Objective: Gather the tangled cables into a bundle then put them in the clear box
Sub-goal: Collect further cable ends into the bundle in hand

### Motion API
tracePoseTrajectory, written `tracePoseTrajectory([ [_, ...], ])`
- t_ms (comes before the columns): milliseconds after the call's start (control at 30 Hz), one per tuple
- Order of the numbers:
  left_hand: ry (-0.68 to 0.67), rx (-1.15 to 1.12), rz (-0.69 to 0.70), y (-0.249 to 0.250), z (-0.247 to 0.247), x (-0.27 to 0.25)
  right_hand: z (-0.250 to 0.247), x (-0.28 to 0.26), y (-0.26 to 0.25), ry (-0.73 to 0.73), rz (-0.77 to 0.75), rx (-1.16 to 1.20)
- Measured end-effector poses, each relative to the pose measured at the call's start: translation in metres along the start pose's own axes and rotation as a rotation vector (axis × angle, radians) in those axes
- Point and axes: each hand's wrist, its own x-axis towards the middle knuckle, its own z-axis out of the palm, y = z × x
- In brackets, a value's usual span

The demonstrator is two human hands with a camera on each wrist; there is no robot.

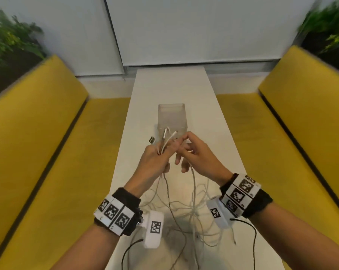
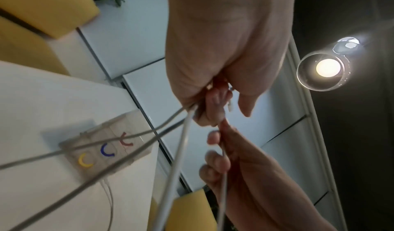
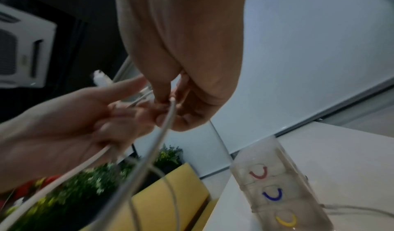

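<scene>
Several white cables hang from both hands into a loose tangle on the white table. My left hand is raised over the table and grips a few cable ends, with their plugs sticking up above its fingers. My right hand is right beside it, pinching one cable between thumb and forefinger. The clear box stands just behind the hands. In the left wrist view the left hand closes on the cables above the box. In the right wrist view the right hand pinches its cable left of the box.
Yellow benches run along both long sides of the narrow table. Green plants stand behind the benches at the far corners. A white wall closes off the far end. Thin black wrist-camera leads hang near my forearms.
</scene>
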Motion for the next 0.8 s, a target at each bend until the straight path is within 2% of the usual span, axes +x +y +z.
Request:
tracePoseTrajectory([
  [133,0.162,-0.117,0.089,-0.002,-0.005,0.006,0.01,0.0,-0.009,-0.085,0.023,0.042],
  [200,0.291,-0.232,0.129,0.011,-0.019,0.009,0.004,-0.005,-0.011,-0.152,0.066,0.043],
  [300,0.511,-0.475,0.198,0.042,-0.065,0.013,-0.017,-0.019,-0.007,-0.195,0.137,0.0],
  [367,0.544,-0.589,0.309,0.058,-0.097,0.011,-0.033,-0.028,-0.003,-0.186,0.165,-0.042],
  [433,0.473,-0.567,0.375,0.065,-0.111,0.007,-0.04,-0.03,-0.005,-0.165,0.153,-0.084],
  [533,0.218,-0.363,0.334,0.067,-0.089,-0.002,-0.032,-0.024,-0.023,-0.16,0.088,-0.153],
  [667,-0.056,0.278,0.273,0.051,-0.041,-0.007,-0.009,-0.009,-0.057,-0.216,-0.052,-0.222],
  [733,-0.11,0.4,0.266,0.044,-0.031,-0.006,-0.006,-0.004,-0.067,-0.239,-0.079,-0.213],
  [800,-0.099,0.406,0.27,0.047,-0.031,-0.007,-0.009,-0.002,-0.071,-0.282,-0.08,-0.176],
])
